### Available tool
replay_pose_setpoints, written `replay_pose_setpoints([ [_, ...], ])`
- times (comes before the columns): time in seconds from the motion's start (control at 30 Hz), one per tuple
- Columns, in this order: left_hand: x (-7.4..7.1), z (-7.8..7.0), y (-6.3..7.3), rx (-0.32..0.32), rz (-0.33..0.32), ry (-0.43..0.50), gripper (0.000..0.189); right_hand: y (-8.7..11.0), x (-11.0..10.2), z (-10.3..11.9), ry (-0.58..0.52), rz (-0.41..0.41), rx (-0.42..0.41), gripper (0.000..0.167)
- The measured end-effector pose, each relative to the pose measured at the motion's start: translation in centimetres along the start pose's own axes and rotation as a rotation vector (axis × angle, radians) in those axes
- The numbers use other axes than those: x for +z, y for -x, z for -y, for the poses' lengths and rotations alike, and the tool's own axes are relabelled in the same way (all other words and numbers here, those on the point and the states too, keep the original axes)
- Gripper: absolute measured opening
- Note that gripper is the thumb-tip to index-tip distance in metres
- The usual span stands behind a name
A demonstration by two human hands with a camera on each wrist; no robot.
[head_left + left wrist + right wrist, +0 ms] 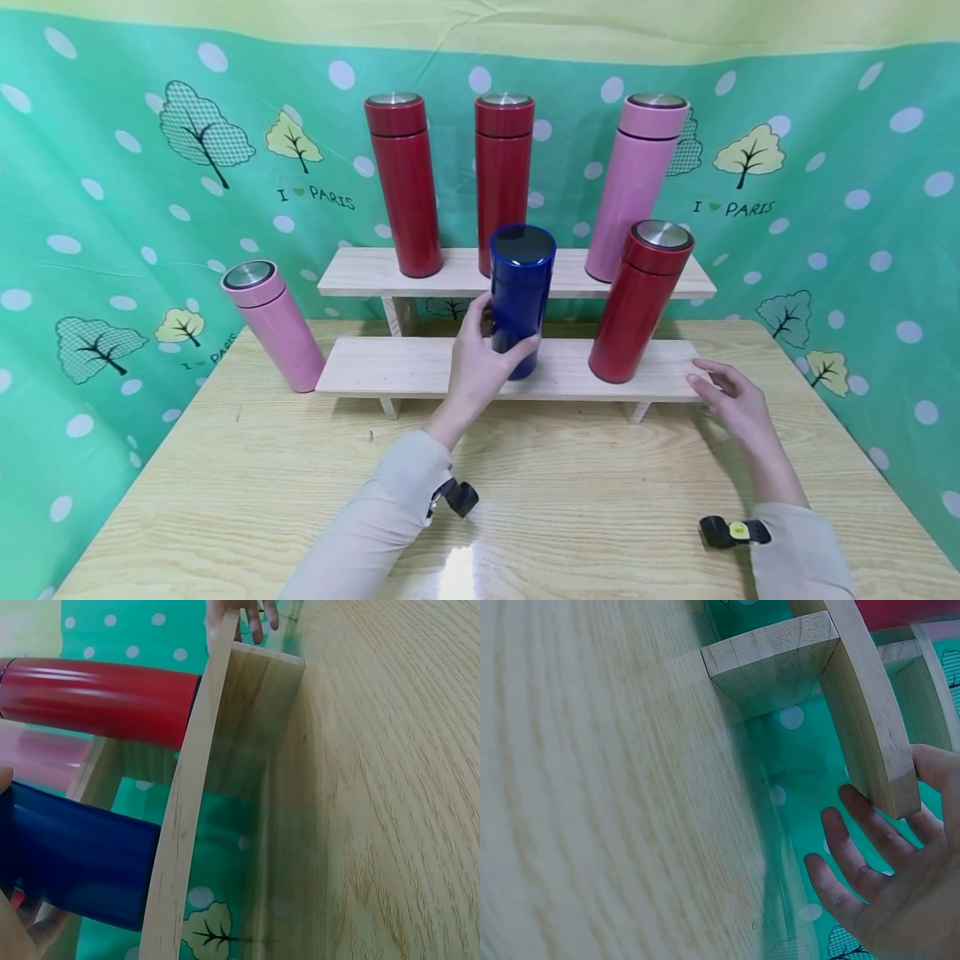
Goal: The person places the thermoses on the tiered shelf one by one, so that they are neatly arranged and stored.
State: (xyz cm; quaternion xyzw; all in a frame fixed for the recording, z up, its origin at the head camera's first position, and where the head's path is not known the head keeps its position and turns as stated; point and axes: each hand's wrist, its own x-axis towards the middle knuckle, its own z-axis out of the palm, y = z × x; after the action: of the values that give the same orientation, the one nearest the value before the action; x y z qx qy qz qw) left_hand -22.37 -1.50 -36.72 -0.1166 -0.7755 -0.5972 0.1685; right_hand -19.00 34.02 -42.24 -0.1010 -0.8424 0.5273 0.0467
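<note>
A glossy dark blue thermos flask (517,304) stands on the lower shelf (390,367) of a two-tier wooden stand. My left hand (480,358) grips it from the left, with the thumb across its front. In the left wrist view the flask's base (139,877) is right at the shelf board. My right hand (738,408) is at the right end of that shelf. Its fingers (832,881) are spread loosely below the board end (896,791), the thumb by the upper side. A red flask (641,304) leans in view on the same shelf, between both hands.
On the upper shelf (457,262) stand two red flasks (408,200) (504,179) and a pink flask (637,187). Another pink flask (277,329) is on the table (525,492), left of the stand. A green dotted curtain (247,75) hangs behind.
</note>
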Motion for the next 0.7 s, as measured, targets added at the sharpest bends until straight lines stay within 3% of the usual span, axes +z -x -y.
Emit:
replay_pose_setpoints([
  [0.27, 0.25, 0.32, -0.3, 0.0, 0.009, -0.006, 0.078, 0.0, -0.03, -0.01, -0.003, -0.002, -0.006, 0.063],
  [0.7, 0.18, 0.55, -0.72, -0.072, 0.041, 0.011, 0.081, -0.04, 0.02, -0.11, -0.002, -0.003, 0.01, 0.066],
])
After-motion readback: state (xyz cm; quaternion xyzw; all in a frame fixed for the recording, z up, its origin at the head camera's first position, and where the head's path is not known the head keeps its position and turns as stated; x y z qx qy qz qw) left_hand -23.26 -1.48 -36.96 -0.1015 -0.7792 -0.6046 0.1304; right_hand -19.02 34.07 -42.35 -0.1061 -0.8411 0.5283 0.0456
